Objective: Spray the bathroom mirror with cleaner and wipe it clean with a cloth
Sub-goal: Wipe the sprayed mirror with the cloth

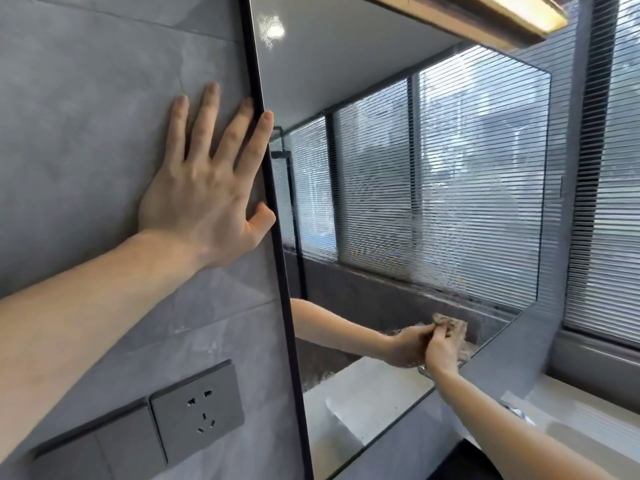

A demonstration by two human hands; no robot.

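Note:
The bathroom mirror point(398, 140) has a thin black frame and runs from the middle of the view to the right. Wet streaks and droplets cover its lower right part. My left hand point(204, 188) lies flat on the grey tiled wall, fingers spread, with forefinger and thumb touching the mirror's left edge. My right hand point(445, 348) presses a small beige cloth point(450, 322) against the mirror's lower right corner. The reflection of that hand and forearm meets it in the glass. No spray bottle is in view.
A grey wall socket and switch plate point(197, 407) sit on the tiles at lower left. A lit lamp bar point(485, 19) hangs above the mirror. A window with slatted blinds point(609, 237) stands at the right, above a white countertop point(571, 417).

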